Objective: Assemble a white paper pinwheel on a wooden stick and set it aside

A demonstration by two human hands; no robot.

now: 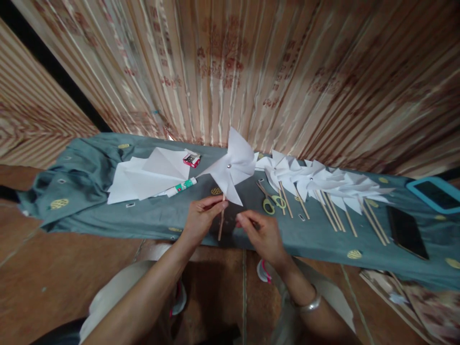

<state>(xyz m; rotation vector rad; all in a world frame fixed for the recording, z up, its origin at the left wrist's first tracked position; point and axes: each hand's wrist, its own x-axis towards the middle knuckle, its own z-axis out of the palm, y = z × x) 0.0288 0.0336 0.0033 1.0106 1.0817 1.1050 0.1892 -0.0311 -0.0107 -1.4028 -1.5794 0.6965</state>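
A white paper pinwheel (237,160) with a silver pin at its centre stands up on a thin wooden stick (221,225). My left hand (204,218) pinches that stick between thumb and fingers, just under the paper blades. To the right of the stick is my right hand (262,232), apart from it, with curled fingers and the thumb near the index finger; whether anything small is between them I cannot make out. Scissors with yellow-green handles (273,203) lie just beyond my right hand.
White paper sheets (143,175), a glue stick (181,187) and a small pink box (191,158) lie left. Several finished pinwheels (323,179) overlap in a row at right, near a dark phone (408,232) and a blue-framed tablet (436,194). A patterned curtain (230,72) hangs behind.
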